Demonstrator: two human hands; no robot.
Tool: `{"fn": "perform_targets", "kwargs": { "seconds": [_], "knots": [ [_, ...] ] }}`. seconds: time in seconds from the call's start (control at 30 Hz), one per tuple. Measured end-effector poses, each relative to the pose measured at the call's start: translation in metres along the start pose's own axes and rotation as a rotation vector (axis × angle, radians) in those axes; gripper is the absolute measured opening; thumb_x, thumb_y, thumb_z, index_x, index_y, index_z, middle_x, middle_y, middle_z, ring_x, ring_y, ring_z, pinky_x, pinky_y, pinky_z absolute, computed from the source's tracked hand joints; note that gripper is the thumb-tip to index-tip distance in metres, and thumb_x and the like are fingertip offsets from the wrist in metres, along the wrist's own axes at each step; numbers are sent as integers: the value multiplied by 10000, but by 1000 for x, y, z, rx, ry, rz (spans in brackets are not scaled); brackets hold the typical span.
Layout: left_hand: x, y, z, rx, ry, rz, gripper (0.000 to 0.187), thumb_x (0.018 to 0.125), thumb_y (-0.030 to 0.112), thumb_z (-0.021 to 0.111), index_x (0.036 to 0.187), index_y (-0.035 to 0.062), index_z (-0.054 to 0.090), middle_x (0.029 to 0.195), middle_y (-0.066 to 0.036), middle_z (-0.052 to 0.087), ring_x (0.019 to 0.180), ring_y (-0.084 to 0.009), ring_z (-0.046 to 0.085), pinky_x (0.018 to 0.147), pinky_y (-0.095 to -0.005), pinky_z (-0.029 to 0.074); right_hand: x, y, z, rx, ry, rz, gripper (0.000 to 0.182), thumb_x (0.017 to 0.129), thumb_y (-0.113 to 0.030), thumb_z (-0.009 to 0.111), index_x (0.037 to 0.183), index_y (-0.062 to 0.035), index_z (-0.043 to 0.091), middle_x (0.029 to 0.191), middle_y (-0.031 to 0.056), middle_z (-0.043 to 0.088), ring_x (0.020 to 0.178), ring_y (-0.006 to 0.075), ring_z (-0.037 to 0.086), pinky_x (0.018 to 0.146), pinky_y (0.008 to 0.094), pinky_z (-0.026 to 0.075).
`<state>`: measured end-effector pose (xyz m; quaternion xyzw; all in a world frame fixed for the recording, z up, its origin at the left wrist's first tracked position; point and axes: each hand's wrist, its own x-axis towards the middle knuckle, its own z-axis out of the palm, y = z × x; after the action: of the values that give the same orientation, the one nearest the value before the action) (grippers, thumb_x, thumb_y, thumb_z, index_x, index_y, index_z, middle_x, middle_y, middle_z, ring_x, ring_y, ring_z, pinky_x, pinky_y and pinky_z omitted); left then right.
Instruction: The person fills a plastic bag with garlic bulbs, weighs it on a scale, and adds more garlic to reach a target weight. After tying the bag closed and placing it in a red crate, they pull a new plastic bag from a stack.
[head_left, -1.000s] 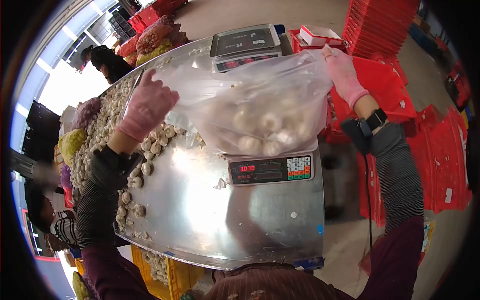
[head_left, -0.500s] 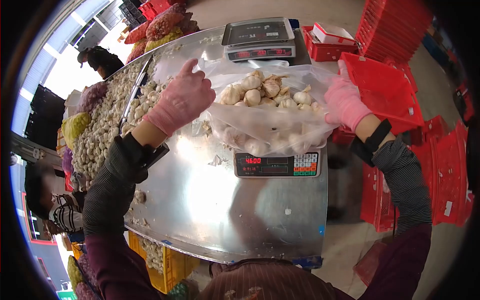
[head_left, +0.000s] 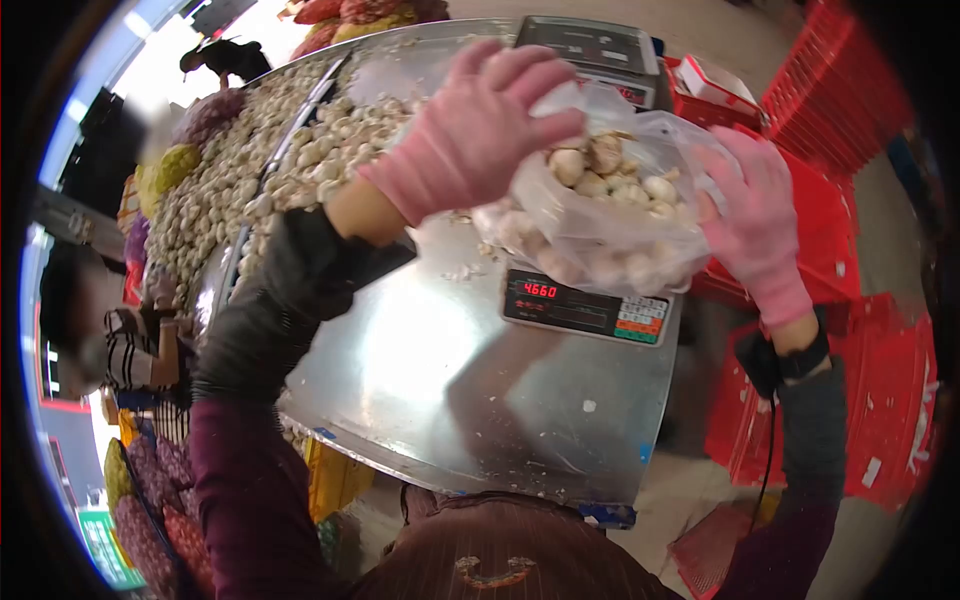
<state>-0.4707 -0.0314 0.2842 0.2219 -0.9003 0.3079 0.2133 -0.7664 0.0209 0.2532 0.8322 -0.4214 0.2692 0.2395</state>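
A clear plastic bag [head_left: 600, 230] of garlic bulbs [head_left: 605, 153] rests on a digital scale [head_left: 585, 305], its mouth open. The scale's red display reads 4.660. Above the bag's left rim is my left hand [head_left: 475, 135], in a pink glove, with its fingers spread and nothing seen in them. My right hand [head_left: 757, 215], also gloved in pink, is at the bag's right side, its fingers curled round the raised plastic edge; the fingertips are slightly blurred.
Loose garlic [head_left: 215, 190] covers the left of the metal table [head_left: 480, 400]. A second scale [head_left: 590, 50] stands behind the bag. Red crates [head_left: 840, 80] are stacked at right. At left are a person in a striped top [head_left: 135, 345] and another person [head_left: 230, 60] farther back.
My left hand has gone from a loosely closed shape to spread fingers and moved right, over the bag's edge. The display went from 4.600 to 4.660. The whole view has shifted.
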Motion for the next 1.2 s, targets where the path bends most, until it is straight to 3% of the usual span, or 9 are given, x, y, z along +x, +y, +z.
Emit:
{"fn": "perform_targets", "kwargs": {
  "seconds": [0.1,0.23,0.5,0.83,0.9,0.97,1.03,1.13,1.2],
  "knots": [
    [-42,50,-10,-232,230,-227,342,641,97,653,978,115,598,1061,-87,567,1026,-282,535,943,-467,397,-6,-49,-4,125,214,-30,295,730,-30,658,1024,-38,634,1073,131,570,948,338,558,814,437,470],
    [-177,105,26,-481,-6,-547,284,632,116,652,904,97,574,977,-92,551,965,-305,535,897,-462,410,-18,-118,18,300,107,-188,191,822,-125,628,1000,-69,591,1026,91,540,904,294,563,763,413,466],
    [-450,-16,35,188,-394,-1477,397,724,238,674,1074,87,563,1139,-164,534,1048,-366,514,897,-446,420,100,-280,148,833,-83,-241,282,682,-59,676,953,-48,596,894,84,571,831,288,569,727,393,467],
    [-491,-72,75,-118,-515,-1859,435,698,224,685,1097,110,555,1084,-174,548,1006,-392,535,859,-457,462,222,-491,389,542,-987,-215,356,824,-125,554,1168,-210,584,1321,123,430,1215,384,438,963,447,438],
    [-520,-72,67,-791,19,-2086,362,733,199,665,1056,66,568,921,-126,588,867,-270,596,695,-359,507,219,-486,393,705,-1069,-80,357,815,-106,568,1156,-208,590,1271,209,423,1108,352,530,933,436,463],
    [-521,-49,38,-853,236,-1535,353,741,234,667,1025,54,558,929,-120,593,880,-259,576,741,-344,504,199,-469,373,1018,-1120,115,278,815,-99,552,1089,-142,571,1141,193,508,999,311,592,771,400,527],
    [-512,-46,27,-2368,1558,-2008,237,811,222,605,971,58,547,940,-111,583,878,-264,567,711,-339,508,181,-460,352,2269,-1311,1201,148,827,-120,545,974,-109,526,947,113,581,851,244,627,554,326,513],
    [-478,-32,18,-2411,1879,-1857,151,844,203,544,923,74,552,950,-114,569,843,-252,557,677,-334,506,172,-474,296,2510,-938,1683,90,844,-147,557,888,-122,483,786,46,578,685,174,607,431,260,438],
    [-470,-26,20,-2465,1883,-1695,143,842,201,541,910,77,556,949,-113,569,832,-254,559,672,-325,503,167,-476,283,2510,-855,1640,81,853,-149,552,887,-121,484,781,42,577,651,164,595,420,258,425]
  ]
}}
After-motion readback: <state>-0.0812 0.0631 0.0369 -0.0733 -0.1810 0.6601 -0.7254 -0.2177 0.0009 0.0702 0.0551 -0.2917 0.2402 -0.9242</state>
